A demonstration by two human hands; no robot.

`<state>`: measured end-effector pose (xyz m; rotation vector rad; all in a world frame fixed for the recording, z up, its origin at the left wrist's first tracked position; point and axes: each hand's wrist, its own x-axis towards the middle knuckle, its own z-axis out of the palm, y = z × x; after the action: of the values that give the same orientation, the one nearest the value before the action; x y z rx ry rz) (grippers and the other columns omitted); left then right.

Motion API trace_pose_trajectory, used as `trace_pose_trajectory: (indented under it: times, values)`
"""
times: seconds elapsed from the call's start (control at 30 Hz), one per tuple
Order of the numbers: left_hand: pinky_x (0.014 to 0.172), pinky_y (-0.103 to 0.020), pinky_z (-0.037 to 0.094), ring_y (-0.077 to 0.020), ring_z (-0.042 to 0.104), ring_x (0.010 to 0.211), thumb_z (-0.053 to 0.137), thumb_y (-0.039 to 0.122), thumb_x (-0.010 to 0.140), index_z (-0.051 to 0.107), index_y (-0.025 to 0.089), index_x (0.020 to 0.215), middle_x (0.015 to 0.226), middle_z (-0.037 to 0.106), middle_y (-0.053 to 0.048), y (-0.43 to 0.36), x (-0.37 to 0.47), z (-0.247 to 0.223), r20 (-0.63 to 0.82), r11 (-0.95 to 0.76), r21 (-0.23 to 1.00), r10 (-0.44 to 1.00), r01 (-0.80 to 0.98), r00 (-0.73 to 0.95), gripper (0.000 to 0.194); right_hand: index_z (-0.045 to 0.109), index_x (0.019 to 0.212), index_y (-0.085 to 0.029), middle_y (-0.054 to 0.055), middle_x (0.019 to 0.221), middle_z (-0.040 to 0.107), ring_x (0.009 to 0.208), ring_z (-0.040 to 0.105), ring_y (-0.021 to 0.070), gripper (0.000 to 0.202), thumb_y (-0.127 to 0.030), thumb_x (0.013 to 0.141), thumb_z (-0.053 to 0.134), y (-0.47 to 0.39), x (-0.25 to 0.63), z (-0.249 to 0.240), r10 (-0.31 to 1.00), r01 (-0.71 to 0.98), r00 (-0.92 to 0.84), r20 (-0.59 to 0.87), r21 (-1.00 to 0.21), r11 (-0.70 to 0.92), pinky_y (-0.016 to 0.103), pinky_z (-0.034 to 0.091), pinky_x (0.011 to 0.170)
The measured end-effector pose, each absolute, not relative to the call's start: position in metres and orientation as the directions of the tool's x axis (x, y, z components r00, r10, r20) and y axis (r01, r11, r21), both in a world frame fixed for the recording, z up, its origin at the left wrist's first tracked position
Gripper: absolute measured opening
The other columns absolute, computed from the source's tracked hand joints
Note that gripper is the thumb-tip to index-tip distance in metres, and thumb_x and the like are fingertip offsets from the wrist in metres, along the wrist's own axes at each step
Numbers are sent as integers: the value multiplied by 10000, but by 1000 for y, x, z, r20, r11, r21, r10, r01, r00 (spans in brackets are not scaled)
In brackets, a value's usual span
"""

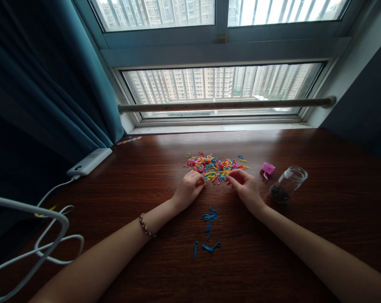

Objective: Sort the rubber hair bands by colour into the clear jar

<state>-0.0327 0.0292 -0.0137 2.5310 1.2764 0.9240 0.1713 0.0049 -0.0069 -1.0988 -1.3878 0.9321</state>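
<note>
A pile of small multicoloured elastic hair ties (209, 164) lies on the table in pink, yellow, orange, red and blue. My left hand (189, 187) rests at the near left edge of the pile, its fingers curled in. At the near right edge, my right hand (245, 189) has thumb and fingertips drawn together against the pile. Whatever either hand pinches is too small to make out. Nearer to me, between my forearms, several blue hair ties (210, 215) lie apart from the pile, with a blue hair tie (195, 249) closest to me.
Right of my right hand, a clear glass jar (288, 184) leans with dark contents at its bottom, beside a pink clip-like item (267, 168). On the left are a white device (91, 162) and looped white cables (59, 240). A window with a rail (225, 105) borders the wooden table (139, 164).
</note>
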Motion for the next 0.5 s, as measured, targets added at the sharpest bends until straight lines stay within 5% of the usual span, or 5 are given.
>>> trace_pose_trajectory:
  times: [0.27,0.5]
  values:
    - [775,-316,455,-167,554,823,510,112,765,536,178,950,857,598,-36,30,-32,-16,470,-601,478,791,640,392,198,593,741,-167,0,630,562,542,484,91,100,-264,760,574,-35,147,3,790,297,-467,397,-771,563,204,393,516]
    - [786,-311,456,-175,560,862,473,125,797,588,173,915,902,605,-57,31,-33,-15,470,-607,471,787,641,399,172,586,775,-179,21,703,593,656,530,117,52,-217,772,550,-35,150,-2,682,319,-581,445,-646,694,222,412,617]
